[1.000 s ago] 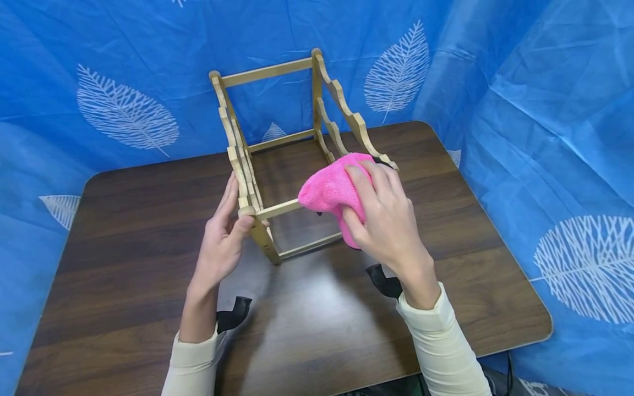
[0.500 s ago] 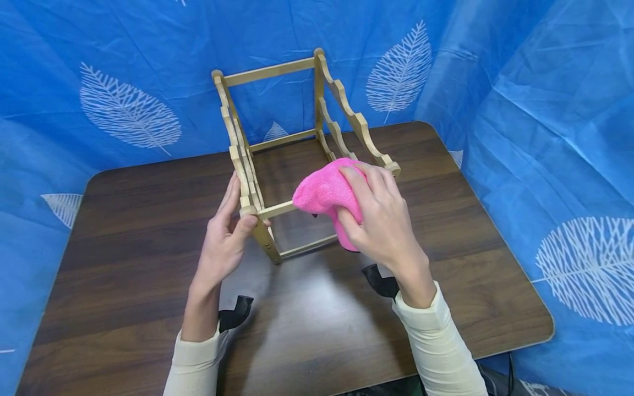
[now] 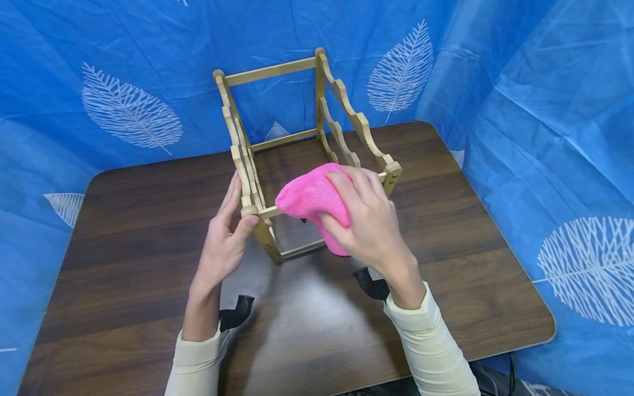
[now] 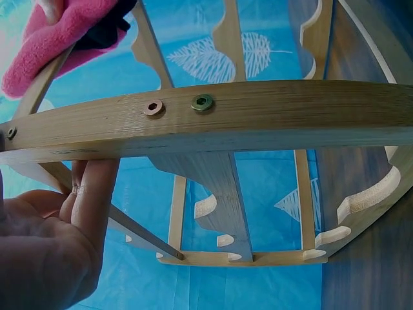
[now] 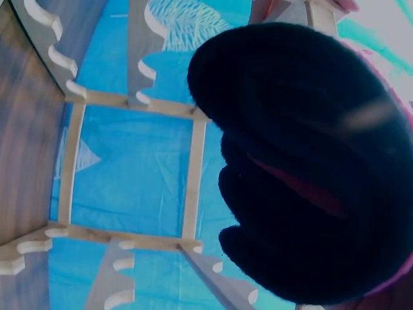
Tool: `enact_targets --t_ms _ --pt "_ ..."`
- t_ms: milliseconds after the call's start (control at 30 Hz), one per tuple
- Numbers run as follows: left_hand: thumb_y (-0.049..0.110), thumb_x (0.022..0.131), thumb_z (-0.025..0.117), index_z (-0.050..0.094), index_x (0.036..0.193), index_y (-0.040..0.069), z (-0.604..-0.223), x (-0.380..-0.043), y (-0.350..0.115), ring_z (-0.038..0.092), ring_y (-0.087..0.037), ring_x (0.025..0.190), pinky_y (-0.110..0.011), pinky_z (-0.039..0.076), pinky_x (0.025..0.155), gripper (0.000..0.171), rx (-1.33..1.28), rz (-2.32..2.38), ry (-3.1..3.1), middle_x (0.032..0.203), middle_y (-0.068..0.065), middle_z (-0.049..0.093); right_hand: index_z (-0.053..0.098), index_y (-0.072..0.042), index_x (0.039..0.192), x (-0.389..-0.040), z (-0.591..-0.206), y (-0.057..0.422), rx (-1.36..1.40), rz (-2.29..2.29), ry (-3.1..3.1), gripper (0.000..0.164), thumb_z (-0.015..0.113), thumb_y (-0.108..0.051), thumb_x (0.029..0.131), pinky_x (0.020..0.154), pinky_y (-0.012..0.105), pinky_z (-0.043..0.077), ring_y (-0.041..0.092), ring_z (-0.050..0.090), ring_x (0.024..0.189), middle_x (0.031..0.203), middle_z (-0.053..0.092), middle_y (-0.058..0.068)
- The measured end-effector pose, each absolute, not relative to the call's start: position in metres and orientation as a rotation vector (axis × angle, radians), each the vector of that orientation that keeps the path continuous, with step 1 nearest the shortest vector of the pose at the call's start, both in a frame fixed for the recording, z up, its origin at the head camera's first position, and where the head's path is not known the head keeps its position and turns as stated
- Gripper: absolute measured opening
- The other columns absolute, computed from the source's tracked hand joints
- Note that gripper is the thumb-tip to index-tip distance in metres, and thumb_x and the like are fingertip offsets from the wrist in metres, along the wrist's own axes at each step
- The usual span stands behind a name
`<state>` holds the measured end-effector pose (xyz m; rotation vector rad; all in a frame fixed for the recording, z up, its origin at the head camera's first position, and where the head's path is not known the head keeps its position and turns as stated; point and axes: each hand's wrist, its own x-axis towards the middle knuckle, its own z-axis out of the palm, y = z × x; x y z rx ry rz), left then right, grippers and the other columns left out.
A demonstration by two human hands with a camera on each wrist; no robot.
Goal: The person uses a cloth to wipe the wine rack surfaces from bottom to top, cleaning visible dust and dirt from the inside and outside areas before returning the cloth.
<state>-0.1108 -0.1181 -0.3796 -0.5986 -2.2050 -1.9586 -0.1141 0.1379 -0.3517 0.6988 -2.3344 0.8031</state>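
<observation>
A light wooden rack with scalloped side rails stands on the dark wood table. My left hand grips its near left corner post, thumb in front and fingers along the outer side. A pink fluffy cloth is bunched in my right hand, folded over the front upper crossbar close to that left corner. In the right wrist view the cloth's dark underside fills much of the picture. The left wrist view shows the post with its bolts and my left fingers behind it.
The brown table has rounded corners, and its right edge runs beside the rack. Blue curtains with white leaf prints hang behind and to the right. Black curved pieces stick out at both wrists.
My right hand has slid the pink cloth leftward along the front crossbar, uncovering the rack's near right corner post. My left hand keeps its grip, and the rack stays in place.
</observation>
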Motion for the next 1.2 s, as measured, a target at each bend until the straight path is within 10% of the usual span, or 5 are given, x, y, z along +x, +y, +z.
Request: enact_targets --t_ms 767,1200 --pt "0.032 0.096 0.061 0.022 0.157 0.013 -0.382 -0.111 -0.115 0.035 -0.025 0.14 -0.02 0.048 0.093 0.074 -0.531 -1.816 -2.259 0.162 0.008 0.019 0.064 -0.006 0.122 -0.11 -0.349 0.121 0.744 0.824 -2.34 0.045 0.073 -0.019 0.08 0.075 0.053 0.055 0.033 0.05 0.118 0.127 0.058 0.016" --pt "0.029 0.096 0.064 0.024 0.156 0.011 -0.379 -0.11 -0.115 0.036 -0.03 0.14 -0.022 0.048 0.093 0.075 -0.5 -1.836 -2.254 0.161 0.008 0.02 0.061 -0.022 0.135 -0.106 -0.341 0.111 0.803 0.706 -2.469 0.049 0.071 -0.025 0.087 0.071 0.052 0.056 0.033 0.047 0.119 0.131 0.053 0.016"
